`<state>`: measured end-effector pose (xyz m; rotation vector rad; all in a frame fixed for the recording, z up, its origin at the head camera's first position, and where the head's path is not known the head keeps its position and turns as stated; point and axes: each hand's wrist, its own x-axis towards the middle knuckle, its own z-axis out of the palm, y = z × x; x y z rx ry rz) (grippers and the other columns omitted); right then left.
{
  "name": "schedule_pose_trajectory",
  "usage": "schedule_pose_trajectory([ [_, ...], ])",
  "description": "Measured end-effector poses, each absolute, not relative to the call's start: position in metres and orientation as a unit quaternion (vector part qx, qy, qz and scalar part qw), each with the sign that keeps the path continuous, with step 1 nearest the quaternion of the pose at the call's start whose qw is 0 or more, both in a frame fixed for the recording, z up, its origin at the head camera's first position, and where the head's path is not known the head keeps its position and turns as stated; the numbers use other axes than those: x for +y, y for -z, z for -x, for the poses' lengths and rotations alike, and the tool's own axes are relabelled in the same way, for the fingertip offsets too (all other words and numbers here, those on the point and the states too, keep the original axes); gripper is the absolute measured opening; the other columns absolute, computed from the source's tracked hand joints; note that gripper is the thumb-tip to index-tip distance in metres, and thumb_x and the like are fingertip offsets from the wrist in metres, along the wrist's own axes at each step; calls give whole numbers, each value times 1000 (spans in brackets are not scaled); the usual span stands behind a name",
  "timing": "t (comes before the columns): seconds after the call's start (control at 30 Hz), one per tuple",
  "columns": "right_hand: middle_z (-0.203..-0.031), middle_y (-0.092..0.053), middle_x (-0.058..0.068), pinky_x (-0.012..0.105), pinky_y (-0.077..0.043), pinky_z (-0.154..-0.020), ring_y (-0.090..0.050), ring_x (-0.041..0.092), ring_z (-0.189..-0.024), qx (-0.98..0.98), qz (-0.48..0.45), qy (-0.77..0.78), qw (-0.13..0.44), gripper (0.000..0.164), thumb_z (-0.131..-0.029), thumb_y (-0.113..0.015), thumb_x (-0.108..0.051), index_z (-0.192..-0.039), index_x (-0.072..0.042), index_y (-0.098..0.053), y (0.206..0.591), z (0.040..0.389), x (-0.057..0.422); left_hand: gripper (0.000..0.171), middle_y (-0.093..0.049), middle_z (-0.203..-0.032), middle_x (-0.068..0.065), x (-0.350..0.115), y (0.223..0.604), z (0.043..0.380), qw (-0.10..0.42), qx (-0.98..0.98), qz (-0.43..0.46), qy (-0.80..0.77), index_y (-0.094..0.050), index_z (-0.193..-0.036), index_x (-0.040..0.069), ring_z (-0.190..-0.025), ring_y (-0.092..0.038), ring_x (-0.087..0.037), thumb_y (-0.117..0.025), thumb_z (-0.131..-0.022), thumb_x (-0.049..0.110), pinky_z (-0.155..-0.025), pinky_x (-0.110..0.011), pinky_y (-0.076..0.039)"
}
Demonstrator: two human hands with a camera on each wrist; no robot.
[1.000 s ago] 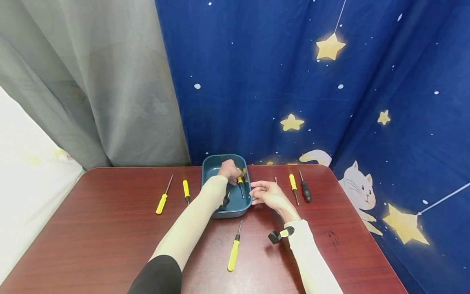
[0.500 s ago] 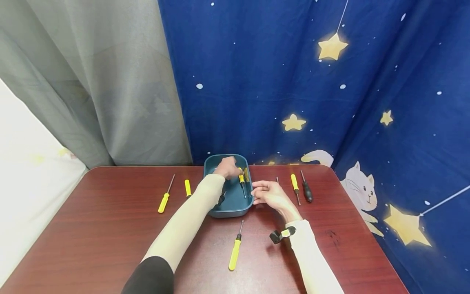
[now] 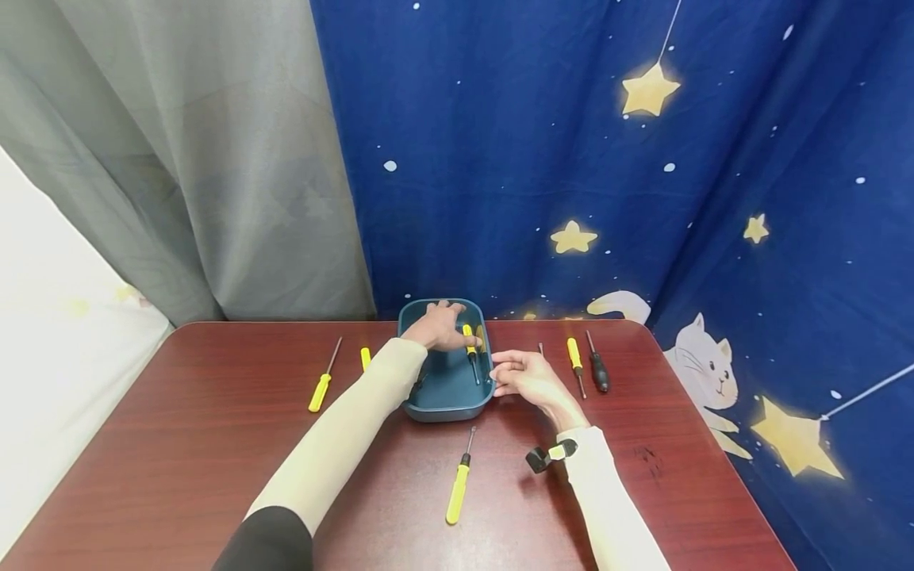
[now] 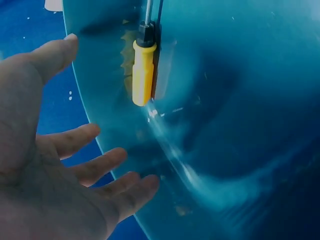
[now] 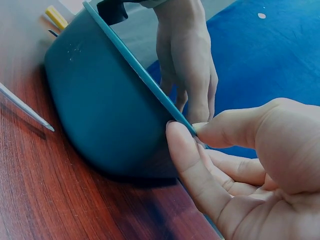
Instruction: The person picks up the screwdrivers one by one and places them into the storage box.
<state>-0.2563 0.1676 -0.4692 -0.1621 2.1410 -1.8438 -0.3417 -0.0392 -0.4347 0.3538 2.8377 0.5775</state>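
Observation:
A teal, rounded plastic box [image 3: 450,412] stands at the table's far edge. Over it my left hand [image 3: 441,329] spreads its fingers, holding nothing; the left wrist view shows this hand [image 4: 55,155] by the box's rim. Inside lies a yellow-and-black screwdriver [image 4: 143,75], apart from the fingers in that view. My right hand [image 3: 527,377] pinches the box's right rim between thumb and finger, clearest in the right wrist view, where the hand [image 5: 270,170] is close to the camera. My left forearm hides part of the box's left side.
On the reddish-brown table [image 3: 178,444] lie a yellow screwdriver [image 3: 458,488] in front, another yellow screwdriver [image 3: 321,388] at left, and a yellow screwdriver [image 3: 574,357] beside a black-handled screwdriver [image 3: 598,373] at right. A yellow handle [image 3: 366,357] shows behind my left forearm. Curtains hang behind.
My left hand's fingers have gone from curled near the yellow-and-black screwdriver to spread apart, and the hand has shifted slightly left. My right hand stays at the box rim.

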Motion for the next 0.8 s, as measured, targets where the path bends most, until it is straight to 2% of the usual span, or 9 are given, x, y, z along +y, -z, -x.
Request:
schedule_pose_trajectory([
  [0.1, -112, -66, 36, 35, -65, -76, -71, 15, -74, 749, 58, 641, 154, 41, -96, -59, 4, -137, 12, -54, 469, 256, 168, 90, -30, -166, -15, -44, 433, 339, 99, 967, -136, -191, -38, -159, 16, -153, -26, -36, -69, -88, 62, -118, -60, -38],
  [0.27, -112, -67, 35, 38, -65, -78, -72, 15, -74, 755, 60, 635, 153, 41, -97, -59, 3, -137, 12, -54, 469, 256, 168, 94, -29, -167, -12, -53, 431, 333, 77, 967, -161, -184, -34, -160, 18, -156, -21, -34, -67, -87, 67, -119, -61, -35],
  [0.5, -111, -66, 36, 35, -65, -76, -72, 14, -74, 750, 65, 640, 154, 41, -97, -58, 4, -137, 13, -53, 469, 255, 168, 97, -25, -169, -12, -58, 423, 327, 50, 968, -183, -164, -29, -163, 20, -160, -11, -35, -62, -87, 73, -124, -62, -26],
  [0.8, -113, -65, 38, 32, -64, -74, -71, 15, -74, 750, 61, 641, 154, 42, -97, -59, 4, -137, 13, -53, 474, 259, 168, 99, -23, -170, -12, -68, 416, 319, 15, 971, -185, -154, -27, -163, 21, -161, -7, -36, -61, -87, 73, -127, -60, -19],
])
